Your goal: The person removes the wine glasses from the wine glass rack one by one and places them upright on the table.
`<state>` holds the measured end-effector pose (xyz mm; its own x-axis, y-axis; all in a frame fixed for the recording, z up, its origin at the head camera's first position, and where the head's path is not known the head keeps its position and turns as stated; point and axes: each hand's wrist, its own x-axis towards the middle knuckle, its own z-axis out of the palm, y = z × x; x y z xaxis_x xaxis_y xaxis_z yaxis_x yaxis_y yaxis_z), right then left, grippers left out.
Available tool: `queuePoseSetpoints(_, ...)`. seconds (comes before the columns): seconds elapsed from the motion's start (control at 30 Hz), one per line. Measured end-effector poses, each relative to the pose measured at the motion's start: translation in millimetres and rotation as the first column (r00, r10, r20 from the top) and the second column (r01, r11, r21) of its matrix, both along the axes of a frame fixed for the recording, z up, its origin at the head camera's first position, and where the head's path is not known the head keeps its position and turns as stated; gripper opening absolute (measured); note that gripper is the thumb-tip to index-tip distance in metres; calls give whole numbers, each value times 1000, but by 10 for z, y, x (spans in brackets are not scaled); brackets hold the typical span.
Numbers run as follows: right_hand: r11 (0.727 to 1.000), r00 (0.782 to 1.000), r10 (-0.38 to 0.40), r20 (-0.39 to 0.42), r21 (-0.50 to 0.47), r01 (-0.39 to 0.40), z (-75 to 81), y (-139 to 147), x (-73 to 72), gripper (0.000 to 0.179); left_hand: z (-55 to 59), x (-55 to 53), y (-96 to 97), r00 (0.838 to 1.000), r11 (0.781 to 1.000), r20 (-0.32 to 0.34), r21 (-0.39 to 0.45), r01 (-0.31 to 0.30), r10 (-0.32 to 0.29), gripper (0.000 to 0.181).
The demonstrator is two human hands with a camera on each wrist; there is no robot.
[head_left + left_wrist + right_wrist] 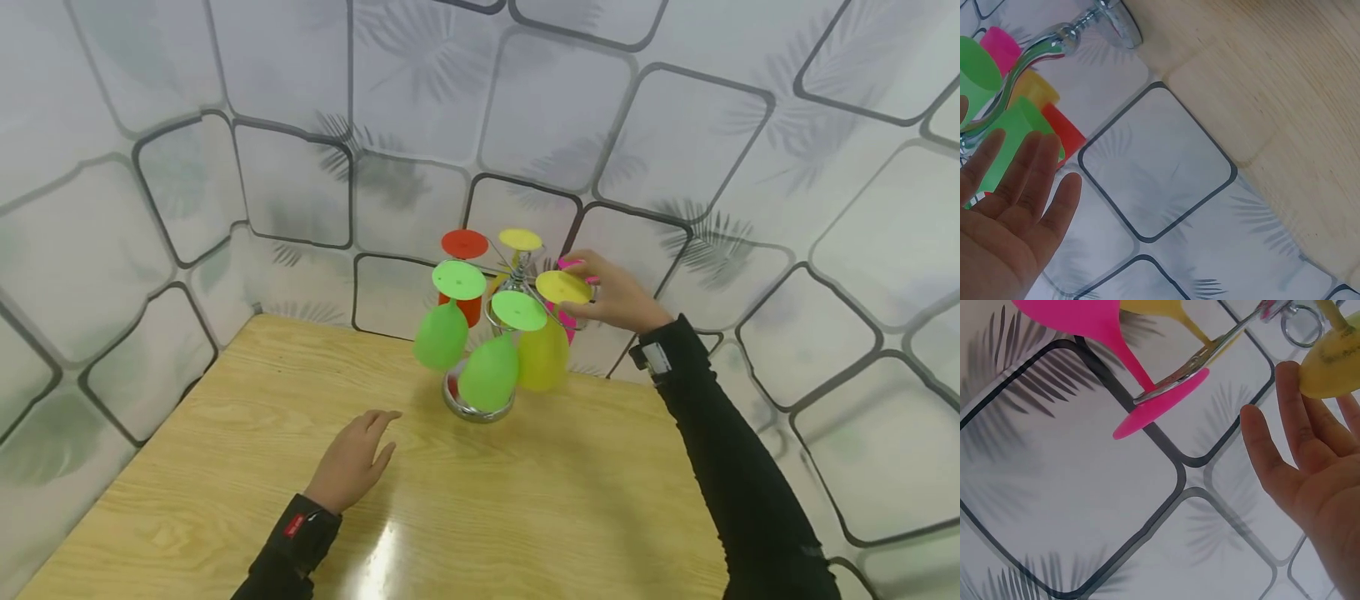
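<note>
My right hand (618, 296) pinches the rim of a yellow plastic goblet's round foot (562, 287), thumb on the near side and fingers on the far side. That goblet is upside down, its bowl (543, 360) below, at the right of a chrome goblet rack (517, 271). In the right wrist view, fingers touch the yellow foot (1334, 372); the thumb is hidden. My left hand (348, 462) hovers over the table, left of the rack, fingers extended and holding nothing. Two green goblets (438, 337) hang upside down on the rack's near side.
A red goblet (465, 243), another yellow goblet (520, 239) and a pink goblet (1079, 312) also hang on the rack. Its round chrome base (478, 415) stands on the wooden table (247, 417). A patterned wall covering (420, 200) rises close behind.
</note>
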<state>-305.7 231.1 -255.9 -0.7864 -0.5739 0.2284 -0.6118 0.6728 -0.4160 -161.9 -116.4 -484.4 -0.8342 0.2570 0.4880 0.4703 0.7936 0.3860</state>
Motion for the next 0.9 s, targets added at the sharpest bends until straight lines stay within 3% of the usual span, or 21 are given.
queuePoseSetpoints(0.2,998,998,-65,27,7,65,-48,85,-182,67,16,22,-16,1000,1000,4,-2,-19,19,42)
queuePoseSetpoints(0.43,989,989,-146,31,-26,146,-109,391,-114,65,-19,22,-38,999,999,18,-7,-34,34,44)
queuePoseSetpoints(0.57,987,986,-161,-29,0,162,-152,626,127,63,-45,18,-25,1000,1000,21,-8,-22,23,44)
queuePoseSetpoints(0.7,983,983,-156,-93,83,164,-267,779,493,64,-70,21,-4,1000,1000,17,-16,-10,10,43)
queuePoseSetpoints(0.9,968,992,-117,-56,218,126,-607,834,1124,67,-124,65,94,999,999,30,-29,17,-16,45)
